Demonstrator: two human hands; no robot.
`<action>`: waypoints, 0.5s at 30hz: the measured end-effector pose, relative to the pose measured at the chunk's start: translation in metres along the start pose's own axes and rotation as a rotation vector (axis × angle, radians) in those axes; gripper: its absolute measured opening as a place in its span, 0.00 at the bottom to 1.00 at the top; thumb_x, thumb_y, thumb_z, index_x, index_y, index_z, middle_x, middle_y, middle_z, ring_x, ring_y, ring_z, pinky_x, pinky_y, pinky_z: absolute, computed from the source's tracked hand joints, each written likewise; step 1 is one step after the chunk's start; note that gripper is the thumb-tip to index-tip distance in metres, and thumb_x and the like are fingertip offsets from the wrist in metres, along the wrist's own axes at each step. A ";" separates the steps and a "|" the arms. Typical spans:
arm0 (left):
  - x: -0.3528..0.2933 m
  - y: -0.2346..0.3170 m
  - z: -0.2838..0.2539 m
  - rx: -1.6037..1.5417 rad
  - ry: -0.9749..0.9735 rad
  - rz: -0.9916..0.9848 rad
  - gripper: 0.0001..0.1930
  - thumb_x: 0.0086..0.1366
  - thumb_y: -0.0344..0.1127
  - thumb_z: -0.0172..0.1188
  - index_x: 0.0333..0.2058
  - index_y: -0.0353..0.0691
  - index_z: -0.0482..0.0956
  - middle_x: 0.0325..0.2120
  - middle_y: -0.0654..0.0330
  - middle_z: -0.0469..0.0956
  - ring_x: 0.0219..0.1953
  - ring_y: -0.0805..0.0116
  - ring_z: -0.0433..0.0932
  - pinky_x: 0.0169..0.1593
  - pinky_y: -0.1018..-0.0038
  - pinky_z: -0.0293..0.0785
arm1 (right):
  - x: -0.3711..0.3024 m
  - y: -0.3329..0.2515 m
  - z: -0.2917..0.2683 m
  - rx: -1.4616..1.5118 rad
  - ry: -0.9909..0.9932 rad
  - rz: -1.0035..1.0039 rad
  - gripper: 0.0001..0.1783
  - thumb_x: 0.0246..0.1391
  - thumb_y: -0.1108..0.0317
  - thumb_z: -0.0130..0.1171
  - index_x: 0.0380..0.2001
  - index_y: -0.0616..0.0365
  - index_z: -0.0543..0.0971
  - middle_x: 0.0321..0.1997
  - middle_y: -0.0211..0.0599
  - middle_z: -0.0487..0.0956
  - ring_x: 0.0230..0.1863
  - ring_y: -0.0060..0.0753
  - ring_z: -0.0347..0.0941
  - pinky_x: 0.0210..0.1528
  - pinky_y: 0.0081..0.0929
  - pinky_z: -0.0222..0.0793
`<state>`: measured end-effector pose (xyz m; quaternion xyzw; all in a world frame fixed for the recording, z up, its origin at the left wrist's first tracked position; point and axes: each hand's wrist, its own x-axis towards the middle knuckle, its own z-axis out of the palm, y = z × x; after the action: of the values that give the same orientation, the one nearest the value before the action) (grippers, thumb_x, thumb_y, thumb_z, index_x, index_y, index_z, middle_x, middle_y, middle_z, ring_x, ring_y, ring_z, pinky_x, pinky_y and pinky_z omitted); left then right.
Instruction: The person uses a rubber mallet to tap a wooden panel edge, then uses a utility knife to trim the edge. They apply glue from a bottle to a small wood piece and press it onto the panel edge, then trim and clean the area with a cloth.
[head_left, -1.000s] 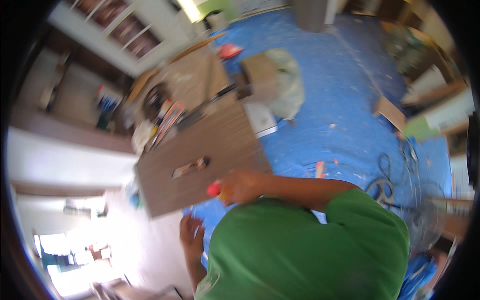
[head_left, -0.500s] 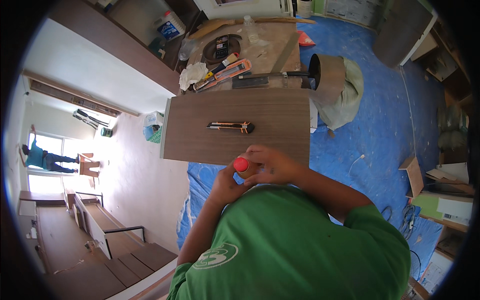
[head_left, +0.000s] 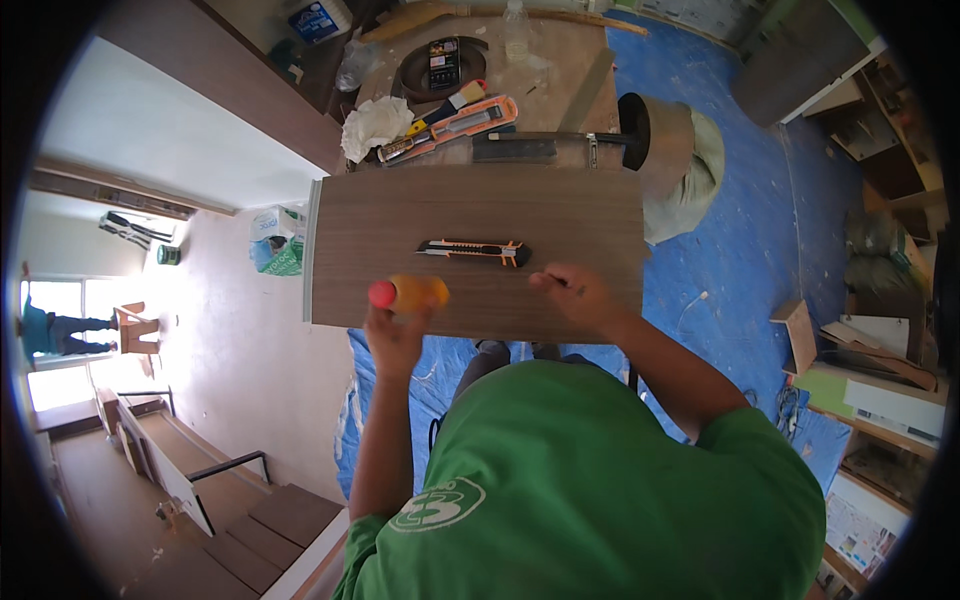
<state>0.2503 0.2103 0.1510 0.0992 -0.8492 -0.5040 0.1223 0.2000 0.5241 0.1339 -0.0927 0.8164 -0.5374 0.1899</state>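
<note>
Since half a second ago our hands have parted: both had been bunched together around the red-tipped thing at the near edge of the wood-grain panel point(head_left: 480, 250), and now only our left hand point(head_left: 395, 335) has it while our right hand point(head_left: 580, 298) has slid off to the right along that edge. The panel itself lies as it did, broad and flat across the workbench, and the orange and black utility knife point(head_left: 475, 250) has stayed at its middle, lying lengthwise, just beyond our right hand and not touched by it. Past the panel's far edge the cluttered bench point(head_left: 560, 90) carries a crumpled white rag point(head_left: 372, 125) and a larger orange knife point(head_left: 455, 125). On the floor to the left of the panel stands a white and green box point(head_left: 275, 240), and up at the far left corner a white and blue tub point(head_left: 320, 20). Our left hand is closed around the orange tube with a red cap point(head_left: 405, 293), held level at the panel's near edge, cap pointing left. Our right hand rests on the panel, fingers curled down loosely, gripping nothing.
</note>
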 end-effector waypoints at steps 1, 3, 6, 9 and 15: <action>0.021 -0.002 -0.003 -0.041 0.011 -0.022 0.23 0.57 0.40 0.80 0.46 0.35 0.82 0.38 0.56 0.87 0.41 0.62 0.87 0.49 0.68 0.80 | 0.001 0.009 -0.001 -0.027 0.032 0.030 0.22 0.69 0.53 0.62 0.29 0.64 0.78 0.21 0.40 0.71 0.27 0.29 0.73 0.33 0.35 0.67; 0.062 -0.015 -0.006 -0.108 0.023 -0.036 0.24 0.58 0.40 0.79 0.48 0.35 0.81 0.40 0.56 0.87 0.43 0.63 0.86 0.50 0.68 0.79 | 0.004 0.037 0.006 -0.007 0.099 0.082 0.21 0.68 0.55 0.62 0.28 0.63 0.76 0.20 0.39 0.71 0.26 0.29 0.72 0.31 0.35 0.65; 0.114 -0.042 -0.009 -0.155 0.043 -0.029 0.25 0.58 0.40 0.79 0.50 0.35 0.80 0.43 0.55 0.85 0.46 0.64 0.85 0.53 0.68 0.79 | 0.007 0.031 0.014 -0.070 0.177 0.182 0.16 0.67 0.61 0.62 0.29 0.62 0.76 0.22 0.39 0.74 0.25 0.29 0.71 0.31 0.34 0.66; 0.159 -0.059 -0.003 -0.155 0.032 -0.021 0.27 0.59 0.40 0.79 0.51 0.34 0.79 0.45 0.54 0.84 0.48 0.63 0.85 0.54 0.67 0.79 | 0.007 0.021 0.023 -0.042 0.231 0.237 0.09 0.65 0.68 0.60 0.32 0.61 0.78 0.25 0.39 0.77 0.26 0.31 0.73 0.33 0.33 0.69; 0.209 -0.086 0.013 -0.178 -0.027 -0.013 0.28 0.59 0.37 0.78 0.54 0.33 0.77 0.48 0.54 0.84 0.50 0.64 0.84 0.55 0.66 0.80 | -0.010 0.035 0.036 -0.106 0.311 0.219 0.04 0.61 0.72 0.59 0.35 0.58 0.81 0.32 0.38 0.82 0.33 0.31 0.77 0.38 0.32 0.72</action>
<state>0.0516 0.1195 0.0917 0.0864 -0.8022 -0.5793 0.1158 0.2257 0.5113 0.0917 0.0709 0.8682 -0.4778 0.1134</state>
